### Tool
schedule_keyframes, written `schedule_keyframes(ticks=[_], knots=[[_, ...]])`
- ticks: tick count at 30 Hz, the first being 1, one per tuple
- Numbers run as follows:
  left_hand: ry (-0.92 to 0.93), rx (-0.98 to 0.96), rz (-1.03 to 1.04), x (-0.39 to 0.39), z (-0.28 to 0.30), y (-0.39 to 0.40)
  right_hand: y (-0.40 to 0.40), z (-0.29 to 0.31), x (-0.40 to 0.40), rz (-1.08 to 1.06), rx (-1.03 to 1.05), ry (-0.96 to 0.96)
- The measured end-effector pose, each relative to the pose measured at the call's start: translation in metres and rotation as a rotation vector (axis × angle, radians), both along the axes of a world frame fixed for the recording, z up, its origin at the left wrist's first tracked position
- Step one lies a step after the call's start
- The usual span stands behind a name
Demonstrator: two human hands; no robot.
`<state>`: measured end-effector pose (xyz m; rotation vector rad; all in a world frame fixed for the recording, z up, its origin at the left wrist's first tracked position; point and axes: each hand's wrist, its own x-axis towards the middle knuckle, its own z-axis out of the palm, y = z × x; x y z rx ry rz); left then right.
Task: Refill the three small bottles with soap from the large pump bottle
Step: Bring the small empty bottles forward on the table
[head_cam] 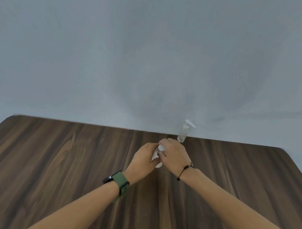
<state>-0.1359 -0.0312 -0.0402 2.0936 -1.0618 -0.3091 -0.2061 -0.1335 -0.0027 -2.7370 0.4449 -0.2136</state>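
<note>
Near the far edge of the wooden table (51, 160), just in front of the clear pump bottle (183, 133), both hands meet over a small white bottle (158, 155). The pump bottle stands upright at the back of the table against the pale grey wall (152, 50), its white pump head (190, 123) at the top; it looks see-through and blurred, so how much it holds cannot be told.

The left hand (143, 159), nearer to the camera than the pump bottle and to its left, has its fingers curled round the left side of the small white bottle, holding it. The right hand (173, 153), directly in front of the pump bottle, comes over from the other side, its fingers curled over the rounded white top of the same small bottle. Most of that bottle is hidden between the two hands; only a white top, a strip of white body and a white lower end near the table show. Whether its cap is on tight or loosened cannot be told. Other small bottles cannot be made out.

A watch with a green strap (120, 183) sits on the left wrist, well in front of the pump bottle. A thin dark cord bracelet (185, 169) with beads circles the right wrist. Both bare forearms reach in from the near edge of the table.
</note>
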Motion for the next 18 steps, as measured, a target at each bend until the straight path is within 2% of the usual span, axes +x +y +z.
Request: schedule_keyframes(ticks=[6,12,18], knots=[[0.066,0.201,-0.188,-0.060,0.023,0.096,0.076,0.019,-0.085,0.149,0.063,0.151],[0.117,0.265,-0.297,-0.103,0.050,0.134,0.120,0.033,-0.127,0.185,-0.074,0.306],[0.001,0.639,-0.410,-0.129,0.060,0.135,0.141,0.023,-0.154,0.235,-0.113,0.417]])
